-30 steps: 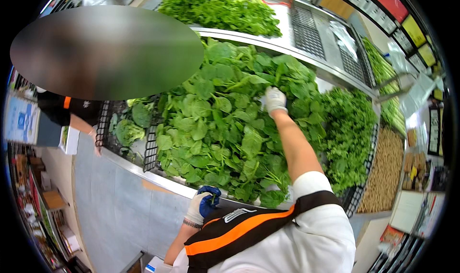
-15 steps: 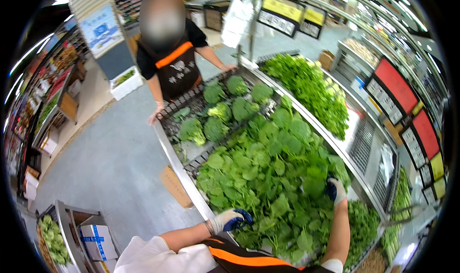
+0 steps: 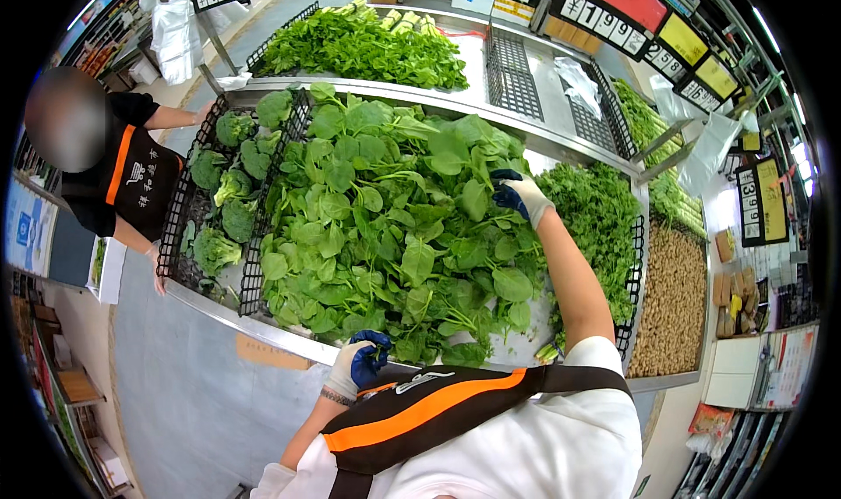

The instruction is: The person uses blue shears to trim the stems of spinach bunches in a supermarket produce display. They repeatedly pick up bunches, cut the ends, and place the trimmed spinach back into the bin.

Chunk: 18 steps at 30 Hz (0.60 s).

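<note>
A broad pile of leafy greens [image 3: 368,227] lies on the metal display stand in front of me. My right hand [image 3: 523,194], in a white glove with blue-coated fingers, is at the pile's far right side. Its fingers bend in against the leaves and look closed on a few of them. By the stand's near edge is my left hand [image 3: 355,361], gloved the same way. Its fingers are curled together beside the lowest leaves, and what they hold, if anything, is too small to make out.
Broccoli [image 3: 232,186] fills a black-railed section at the left, where a co-worker [image 3: 131,170] rests both hands on the frame. Celery [image 3: 368,48] lies beyond. Curly greens [image 3: 591,223] and peanuts [image 3: 673,302] are at the right. Price signs [image 3: 604,13] hang overhead.
My view has swung round to the right, so the co-worker and broccoli now appear at the left. My left hand's fingers have curled in; my right hand stays at the leaves.
</note>
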Tool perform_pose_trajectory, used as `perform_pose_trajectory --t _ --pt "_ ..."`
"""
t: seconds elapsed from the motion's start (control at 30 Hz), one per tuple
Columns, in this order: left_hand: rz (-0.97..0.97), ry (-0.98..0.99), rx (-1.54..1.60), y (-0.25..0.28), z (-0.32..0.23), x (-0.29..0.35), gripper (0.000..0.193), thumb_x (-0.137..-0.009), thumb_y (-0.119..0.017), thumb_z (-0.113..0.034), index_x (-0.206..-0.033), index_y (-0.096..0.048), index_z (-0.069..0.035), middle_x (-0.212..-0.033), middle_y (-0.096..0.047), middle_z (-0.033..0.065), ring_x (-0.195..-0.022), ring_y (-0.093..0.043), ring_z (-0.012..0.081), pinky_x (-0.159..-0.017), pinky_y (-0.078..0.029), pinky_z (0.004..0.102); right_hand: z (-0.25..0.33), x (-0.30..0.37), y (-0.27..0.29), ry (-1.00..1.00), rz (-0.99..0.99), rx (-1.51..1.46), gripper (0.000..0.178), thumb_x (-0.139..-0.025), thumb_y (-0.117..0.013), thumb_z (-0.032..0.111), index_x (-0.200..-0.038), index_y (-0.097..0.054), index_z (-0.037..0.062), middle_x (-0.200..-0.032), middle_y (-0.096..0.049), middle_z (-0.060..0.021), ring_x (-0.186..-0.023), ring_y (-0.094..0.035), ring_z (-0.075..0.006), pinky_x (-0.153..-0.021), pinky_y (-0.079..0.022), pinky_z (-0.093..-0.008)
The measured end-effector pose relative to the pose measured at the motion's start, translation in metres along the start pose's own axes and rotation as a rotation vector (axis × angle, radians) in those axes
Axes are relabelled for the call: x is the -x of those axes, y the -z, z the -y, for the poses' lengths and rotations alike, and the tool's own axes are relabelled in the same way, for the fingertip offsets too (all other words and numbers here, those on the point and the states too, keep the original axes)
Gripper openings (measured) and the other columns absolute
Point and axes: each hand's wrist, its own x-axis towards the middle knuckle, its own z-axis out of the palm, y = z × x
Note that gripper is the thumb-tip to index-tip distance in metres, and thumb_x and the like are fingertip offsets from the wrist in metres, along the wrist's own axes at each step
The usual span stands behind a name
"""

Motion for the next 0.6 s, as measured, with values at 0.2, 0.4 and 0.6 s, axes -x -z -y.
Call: perform_pose_trajectory --t 0.2,0.4,0.6 --pt "-0.001 0.014 0.019 0.003 -0.005 0.0 0.018 -0.083 -0.052 -0.005 -0.096 -0.063 0.0 -0.09 -0.065 0.0119 -0.07 -0.055 0.0217 -0.062 -0.045 0.032 -0.044 -0.02 0.022 0.347 -0.537 0.657 0.027 -0.083 -0.064 0.025 -0.101 -0.068 0.0047 -0.09 -0.07 -0.0154 -0.084 -0.066 -0.0296 -0.077 -0.049 -0.0384" --pt "0.0 -0.012 0.028 0.006 -0.011 0.002 0.022 -0.084 -0.054 -0.008 -0.101 -0.064 0.0 -0.097 -0.067 0.0131 -0.076 -0.057 0.0221 -0.065 -0.045 0.0308 -0.028 -0.016 -0.036 0.256 -0.469 1.121 0.033 -0.083 -0.066 0.034 -0.101 -0.067 0.006 -0.101 -0.068 -0.0183 -0.098 -0.062 -0.0372 -0.083 -0.048 -0.0435" --pt "0.008 -0.061 0.048 -0.026 -0.033 -0.005 0.023 -0.091 -0.057 -0.02 -0.102 -0.063 -0.001 -0.1 -0.065 0.0118 -0.08 -0.059 0.0243 -0.066 -0.049 0.0336 -0.074 -0.047 -0.014 0.147 -0.445 1.66 0.043 -0.085 -0.064 0.025 -0.125 -0.055 0.0111 -0.112 -0.066 -0.0132 -0.103 -0.063 -0.0319 -0.085 -0.05 -0.042"
